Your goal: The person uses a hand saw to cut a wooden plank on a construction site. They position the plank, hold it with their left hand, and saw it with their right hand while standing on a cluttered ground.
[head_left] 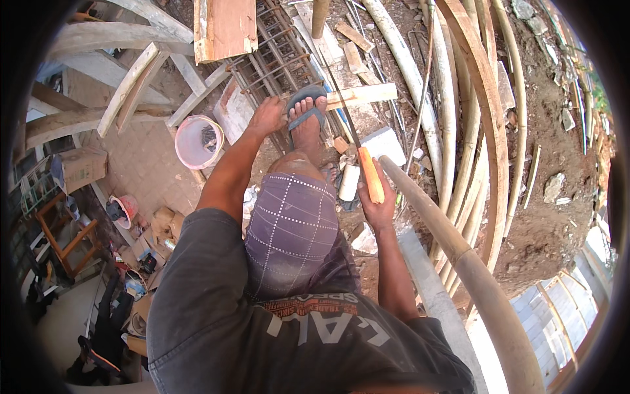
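My right hand [378, 209] is wrapped round the orange handle of a handsaw [371, 174]. Its dark, narrow blade points away from me and crosses a short pale wooden board [371, 95]. On the left, my left hand [267, 117] grips the board's other end. My foot in a grey flip-flop [315, 96] presses on the board between that hand and the saw blade. Below the board lie steel rebar cages [275, 49]. The depth of any cut in the wood cannot be made out.
A bamboo pole [459, 256] slants close by my right arm, with more long poles [420, 85] beyond. A pink bucket [199, 142] stands left of my left forearm. Wooden beams [111, 38] fill the far left, and a white block [384, 143] lies near the saw.
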### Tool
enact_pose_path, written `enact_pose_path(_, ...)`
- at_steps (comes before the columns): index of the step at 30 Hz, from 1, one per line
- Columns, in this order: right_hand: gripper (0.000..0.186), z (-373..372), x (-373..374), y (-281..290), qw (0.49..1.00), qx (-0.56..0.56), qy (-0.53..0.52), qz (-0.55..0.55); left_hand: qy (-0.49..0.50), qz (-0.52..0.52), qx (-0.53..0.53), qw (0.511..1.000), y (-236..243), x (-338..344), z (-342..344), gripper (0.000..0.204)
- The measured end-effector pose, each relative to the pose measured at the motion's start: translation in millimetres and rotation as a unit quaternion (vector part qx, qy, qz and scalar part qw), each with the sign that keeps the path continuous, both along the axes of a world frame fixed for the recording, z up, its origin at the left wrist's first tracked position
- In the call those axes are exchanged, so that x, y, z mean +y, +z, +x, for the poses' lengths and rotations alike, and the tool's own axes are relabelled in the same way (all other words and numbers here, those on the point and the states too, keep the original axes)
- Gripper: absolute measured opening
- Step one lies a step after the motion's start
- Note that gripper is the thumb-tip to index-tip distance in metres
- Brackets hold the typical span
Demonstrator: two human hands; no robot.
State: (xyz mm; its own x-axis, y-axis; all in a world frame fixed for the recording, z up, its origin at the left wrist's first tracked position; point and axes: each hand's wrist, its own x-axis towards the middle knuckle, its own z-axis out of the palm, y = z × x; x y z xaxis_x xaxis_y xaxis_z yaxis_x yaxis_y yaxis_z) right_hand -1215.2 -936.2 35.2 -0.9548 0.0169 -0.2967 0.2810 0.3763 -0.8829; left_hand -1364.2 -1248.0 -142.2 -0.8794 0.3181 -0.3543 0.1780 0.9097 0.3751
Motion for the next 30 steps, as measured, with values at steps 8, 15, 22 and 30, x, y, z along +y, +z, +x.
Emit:
enact_pose_path(8, 0.061, 0, 11, -10, 1.0, 0.005, 0.002, -0.011, 0.005, 0.045, 0.038, 0.998, -3, -1, 6, 0.048)
enact_pose_path(15, 0.065, -3, 0, -7, 1.0, -0.009, 0.021, 0.001, -0.016, -0.025, -0.115, 0.993, 10, 3, -6, 0.042)
enact_pose_path(22, 0.066, 22, 14, 77, 0.994, -0.101, -0.028, 0.015, -0.015, -0.043, -0.088, 0.995, 10, 11, -5, 0.04)
enact_pose_path(30, 0.069, 31, 22, 131, 0.987, -0.158, 0.029, 0.008, -0.039, -0.057, -0.104, 0.992, 20, 12, -14, 0.043)
